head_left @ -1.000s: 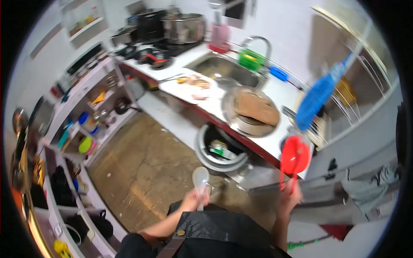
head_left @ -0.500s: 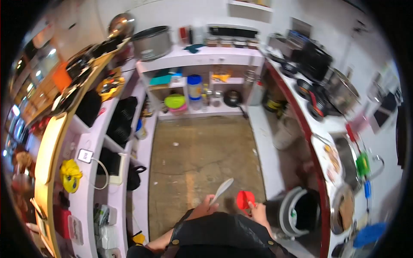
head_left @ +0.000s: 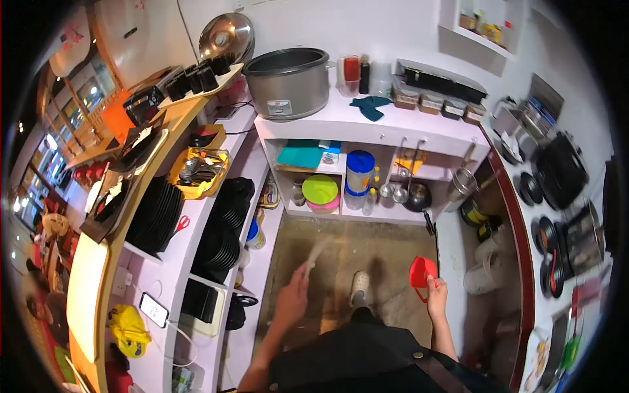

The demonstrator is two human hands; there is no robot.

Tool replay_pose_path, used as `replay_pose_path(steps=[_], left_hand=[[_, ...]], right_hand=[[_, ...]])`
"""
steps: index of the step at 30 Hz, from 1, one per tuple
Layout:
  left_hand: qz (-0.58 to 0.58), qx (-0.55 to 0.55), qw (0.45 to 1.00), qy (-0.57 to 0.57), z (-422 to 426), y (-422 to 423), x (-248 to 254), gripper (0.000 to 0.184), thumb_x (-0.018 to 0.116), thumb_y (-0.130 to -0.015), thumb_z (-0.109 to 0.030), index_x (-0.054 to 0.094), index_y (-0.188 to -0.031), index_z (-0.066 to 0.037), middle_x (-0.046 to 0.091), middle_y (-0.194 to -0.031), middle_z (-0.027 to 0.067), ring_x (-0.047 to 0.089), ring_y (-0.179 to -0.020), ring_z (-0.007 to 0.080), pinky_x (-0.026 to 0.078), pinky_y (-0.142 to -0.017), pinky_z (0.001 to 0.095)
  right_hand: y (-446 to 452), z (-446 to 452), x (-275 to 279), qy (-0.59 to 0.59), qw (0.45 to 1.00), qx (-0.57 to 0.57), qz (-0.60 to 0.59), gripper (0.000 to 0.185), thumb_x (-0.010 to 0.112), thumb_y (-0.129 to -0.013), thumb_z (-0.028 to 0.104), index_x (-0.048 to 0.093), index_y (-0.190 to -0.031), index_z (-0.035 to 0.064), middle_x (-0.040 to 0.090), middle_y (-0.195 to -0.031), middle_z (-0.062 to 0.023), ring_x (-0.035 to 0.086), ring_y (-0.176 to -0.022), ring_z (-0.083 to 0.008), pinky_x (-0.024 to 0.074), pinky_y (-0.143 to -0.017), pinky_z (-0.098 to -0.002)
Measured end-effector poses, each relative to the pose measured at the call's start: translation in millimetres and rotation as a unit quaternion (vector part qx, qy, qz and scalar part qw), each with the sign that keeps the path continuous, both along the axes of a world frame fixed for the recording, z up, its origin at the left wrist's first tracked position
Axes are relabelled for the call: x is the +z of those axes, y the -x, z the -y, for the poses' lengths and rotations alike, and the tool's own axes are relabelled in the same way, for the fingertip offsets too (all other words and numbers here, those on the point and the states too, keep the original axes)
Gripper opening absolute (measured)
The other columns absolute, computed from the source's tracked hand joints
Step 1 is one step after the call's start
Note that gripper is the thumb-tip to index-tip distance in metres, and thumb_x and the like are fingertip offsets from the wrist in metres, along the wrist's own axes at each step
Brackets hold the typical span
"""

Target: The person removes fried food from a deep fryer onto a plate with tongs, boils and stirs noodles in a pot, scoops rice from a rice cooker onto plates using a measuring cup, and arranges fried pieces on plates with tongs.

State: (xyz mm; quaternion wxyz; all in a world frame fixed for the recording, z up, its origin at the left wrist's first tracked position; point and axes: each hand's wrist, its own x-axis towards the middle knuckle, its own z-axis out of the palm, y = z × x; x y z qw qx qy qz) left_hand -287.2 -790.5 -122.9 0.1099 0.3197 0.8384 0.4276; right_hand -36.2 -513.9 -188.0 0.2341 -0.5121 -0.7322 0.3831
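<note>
My left hand (head_left: 293, 300), smeared a little by motion, is closed on the handle of a whitish rice paddle (head_left: 320, 251), whose blade is blurred and points away from me. My right hand (head_left: 437, 293) grips a red plastic scoop (head_left: 423, 267) by its handle. Both hands are out over the brown floor (head_left: 386, 262), well apart from each other. In front, a large grey rice cooker (head_left: 289, 82) stands lidless on the white counter (head_left: 314, 123). Its inside is mostly hidden from this angle.
A steel lid (head_left: 227, 40) leans behind the cooker. Spice boxes (head_left: 430, 99) and a dark green cloth (head_left: 370, 107) lie along the counter. Shelves with black plates (head_left: 154, 216) line the left. On the right are pans (head_left: 550, 236) and a red-edged counter (head_left: 521, 262).
I have stepped nearer to the counter and the rice cooker looks larger. My hands have spread apart, still holding the rice paddle and the red scoop. The dark bucket has left the view.
</note>
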Motion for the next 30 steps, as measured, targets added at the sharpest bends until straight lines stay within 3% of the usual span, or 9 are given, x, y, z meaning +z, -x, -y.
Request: replay_pose_path(steps=[3,5,8,14,18,20,23,26,30], left_hand=[[-0.069,0.059,0.996,0.008,-41.6,77.5,3.5,0.039,0.036,-0.094,-0.023,0.037,-0.134,-0.021,0.058,-0.098,0.025,0.058,-0.087,0.0411,0.045,-0.065,0.0451],[-0.066,0.107,0.991,-0.05,-75.3,133.4,18.4,0.04,0.039,-0.094,-0.022,0.038,-0.134,-0.023,0.056,-0.071,0.0192,0.059,-0.063,0.0322,0.044,-0.059,0.0378],[-0.118,0.149,0.982,-0.001,-126.3,200.4,112.6,0.04,0.042,-0.093,-0.021,0.04,-0.133,-0.025,0.049,-0.064,0.0185,0.05,-0.054,0.0277,0.043,-0.057,0.0348],[-0.227,0.165,0.957,0.069,-197.6,345.8,230.3,0.038,0.042,-0.092,-0.023,0.043,-0.129,-0.03,0.058,-0.09,0.0236,0.059,-0.081,0.0366,0.046,-0.071,0.0406],[-0.318,0.097,0.935,0.121,-260.4,470.2,255.1,0.036,0.039,-0.092,-0.029,0.046,-0.126,-0.035,0.061,-0.1,0.015,0.059,-0.089,0.0351,0.046,-0.075,0.0423],[-0.345,0.082,0.898,0.262,-302.1,539.2,261.2,0.035,0.039,-0.092,-0.031,0.047,-0.126,-0.033,0.061,-0.098,0.0171,0.06,-0.086,0.0355,0.047,-0.074,0.0426],[-0.346,0.04,0.861,0.37,-362.3,655.0,242.5,0.033,0.038,-0.091,-0.035,0.052,-0.121,-0.034,0.063,-0.096,0.0156,0.061,-0.087,0.0334,0.048,-0.075,0.0425],[-0.339,-0.025,0.822,0.458,-412.7,736.1,224.6,0.039,0.038,-0.086,-0.023,0.053,-0.12,-0.034,0.062,-0.104,0.0119,0.06,-0.094,0.0302,0.048,-0.078,0.0423],[-0.308,-0.103,0.768,0.553,-453.5,813.7,200.4,0.046,0.039,-0.08,-0.013,0.055,-0.119,-0.029,0.062,-0.104,0.0136,0.06,-0.095,0.0317,0.047,-0.08,0.0428]], right_hand=[[81.3,-71.8,18.5,-0.1,0.994,0.036,-0.024,0.035,0.05,-0.089,0.025,0.057,-0.073,-0.005,0.049,-0.084,-0.0123,0.043,-0.089,-0.0275,0.0341,-0.083,-0.0363],[143.1,-118.4,45.7,-0.129,0.985,0.091,-0.07,0.034,0.048,-0.09,0.025,0.06,-0.075,-0.0034,0.048,-0.1,-0.0129,0.04,-0.102,-0.0281,0.0312,-0.09,-0.0371],[235.7,-182.5,97.7,-0.157,0.963,0.155,-0.156,0.035,0.046,-0.09,0.025,0.06,-0.073,-0.003,0.045,-0.116,-0.0136,0.034,-0.115,-0.0302,0.0259,-0.098,-0.0384],[392.7,-257.2,198.9,-0.192,0.914,0.254,-0.249,0.036,0.047,-0.089,0.022,0.059,-0.065,-0.0011,0.04,-0.134,-0.0151,0.022,-0.132,-0.0335,0.0154,-0.106,-0.0412],[449.3,-280.1,222.3,-0.131,0.89,0.244,-0.362,0.037,0.047,-0.089,0.023,0.058,-0.064,-0.0018,0.043,-0.131,-0.0185,0.032,-0.126,-0.0309,0.0225,-0.103,-0.0392],[466.0,-290.4,230.7,-0.116,0.891,0.224,-0.379,0.039,0.047,-0.088,0.025,0.057,-0.063,-0.003,0.045,-0.129,-0.0206,0.043,-0.116,-0.0265,0.0299,-0.098,-0.0359],[499.4,-302.9,255.5,-0.169,0.869,0.188,-0.424,0.042,0.046,-0.088,0.026,0.054,-0.068,-0.0098,0.048,-0.125,-0.0231,0.056,-0.079,-0.0159,0.0408,-0.076,-0.027],[531.1,-318.8,275.1,-0.161,0.877,0.174,-0.419,0.04,0.044,-0.088,0.025,0.055,-0.073,-0.0108,0.045,-0.126,-0.0266,0.056,-0.079,-0.0174,0.0401,-0.084,-0.0307],[594.4,-317.9,311.1,-0.144,0.884,0.196,-0.399,0.041,0.043,-0.088,0.022,0.056,-0.108,-0.0112,0.059,-0.093,-0.0186,0.051,-0.067,-0.0115,0.0338,-0.098,-0.0364]])
